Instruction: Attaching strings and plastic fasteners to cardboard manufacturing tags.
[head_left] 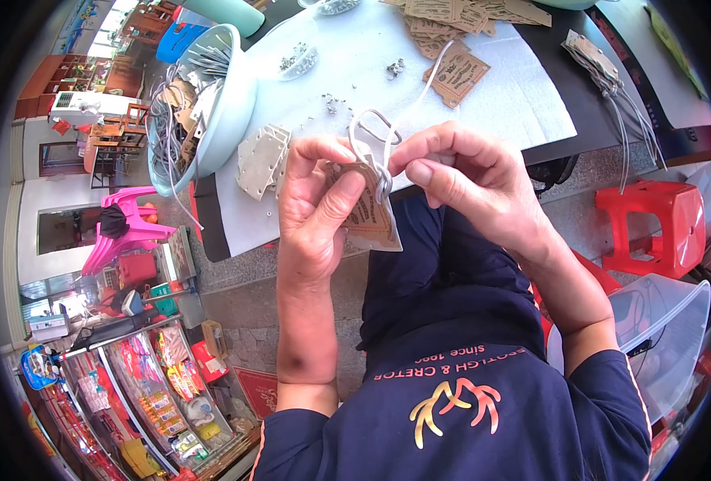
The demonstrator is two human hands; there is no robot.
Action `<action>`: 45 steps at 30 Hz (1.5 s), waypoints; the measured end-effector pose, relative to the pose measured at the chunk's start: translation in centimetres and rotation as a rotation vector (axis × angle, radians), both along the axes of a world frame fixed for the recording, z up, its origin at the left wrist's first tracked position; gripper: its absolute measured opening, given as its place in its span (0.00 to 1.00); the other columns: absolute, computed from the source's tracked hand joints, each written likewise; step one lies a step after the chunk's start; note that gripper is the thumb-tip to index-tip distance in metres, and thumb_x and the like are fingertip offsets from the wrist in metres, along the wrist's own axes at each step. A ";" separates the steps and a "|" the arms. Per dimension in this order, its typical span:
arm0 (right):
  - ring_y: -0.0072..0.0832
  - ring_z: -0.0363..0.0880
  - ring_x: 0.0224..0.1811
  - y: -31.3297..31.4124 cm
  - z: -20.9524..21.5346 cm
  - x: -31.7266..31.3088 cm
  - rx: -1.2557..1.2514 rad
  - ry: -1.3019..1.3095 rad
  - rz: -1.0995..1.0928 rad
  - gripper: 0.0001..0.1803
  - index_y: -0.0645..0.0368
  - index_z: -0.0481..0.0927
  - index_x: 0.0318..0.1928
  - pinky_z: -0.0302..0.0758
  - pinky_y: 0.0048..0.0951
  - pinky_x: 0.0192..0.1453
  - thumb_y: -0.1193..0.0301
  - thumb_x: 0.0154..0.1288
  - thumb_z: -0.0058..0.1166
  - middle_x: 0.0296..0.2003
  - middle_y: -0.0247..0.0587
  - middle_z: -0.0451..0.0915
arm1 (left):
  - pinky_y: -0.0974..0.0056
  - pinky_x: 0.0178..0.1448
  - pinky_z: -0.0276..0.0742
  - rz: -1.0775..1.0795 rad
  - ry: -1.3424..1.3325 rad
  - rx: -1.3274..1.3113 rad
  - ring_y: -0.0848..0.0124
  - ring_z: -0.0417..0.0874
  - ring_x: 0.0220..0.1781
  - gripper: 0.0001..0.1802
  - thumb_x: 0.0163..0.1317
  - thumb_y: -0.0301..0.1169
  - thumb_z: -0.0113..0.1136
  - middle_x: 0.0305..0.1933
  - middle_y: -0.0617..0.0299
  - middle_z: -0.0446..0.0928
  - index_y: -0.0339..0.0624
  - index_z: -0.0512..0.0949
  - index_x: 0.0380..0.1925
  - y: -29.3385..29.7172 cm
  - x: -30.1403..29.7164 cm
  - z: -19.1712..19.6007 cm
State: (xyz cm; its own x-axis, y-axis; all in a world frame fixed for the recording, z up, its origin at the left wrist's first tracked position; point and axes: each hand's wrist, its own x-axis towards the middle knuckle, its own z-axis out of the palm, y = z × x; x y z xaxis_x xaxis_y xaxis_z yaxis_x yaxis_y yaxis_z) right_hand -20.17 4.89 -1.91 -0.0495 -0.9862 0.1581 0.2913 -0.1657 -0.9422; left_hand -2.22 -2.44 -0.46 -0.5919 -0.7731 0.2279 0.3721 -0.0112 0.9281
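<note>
the brown tag [371,220] is pinched by the left fingers [341,197], near the edge of the table [565,78]; whether the looped cord [383,186] is gripped by the right fingers [445,183] just beside it cannot be told. the tag is best kept steady while slack is drawn evenly. open room is offered by the white sheet [516,90] beyond the right fingers; metal bits [331,102] beyond the left are best avoided.

A black table [584,106] carries a white sheet [504,104]. On the sheet lie heaped brown tags [440,18], a stack of grey tags [261,163], loose metal bits [395,70] and a clear dish [307,66]. Corded tags [590,58] lie on the bare right side, cords trailing over the edge.
</note>
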 end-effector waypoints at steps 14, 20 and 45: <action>0.09 0.73 0.33 -0.2 0.0 0.3 0.048 -0.228 0.077 0.10 0.62 0.80 0.47 0.71 0.11 0.37 0.73 0.67 0.56 0.38 0.28 0.80 | 0.65 0.62 0.66 -0.015 -0.036 -0.061 0.71 0.73 0.54 0.12 0.64 0.19 0.53 0.49 0.61 0.72 0.44 0.69 0.45 0.0 0.1 -0.2; 0.08 0.72 0.33 -0.2 -0.2 0.4 0.074 -0.209 0.074 0.11 0.61 0.79 0.48 0.70 0.11 0.36 0.73 0.67 0.57 0.39 0.28 0.79 | 0.65 0.62 0.65 0.042 -0.081 -0.031 0.71 0.73 0.53 0.12 0.64 0.20 0.54 0.47 0.61 0.72 0.43 0.69 0.46 0.0 0.0 -0.1; 0.09 0.70 0.30 -0.5 -0.1 0.7 0.087 -0.159 0.026 0.11 0.61 0.79 0.50 0.69 0.12 0.35 0.72 0.69 0.55 0.37 0.26 0.79 | 0.69 0.55 0.70 0.001 -0.070 -0.046 0.76 0.74 0.47 0.11 0.64 0.19 0.54 0.45 0.62 0.70 0.42 0.69 0.44 0.0 0.1 0.0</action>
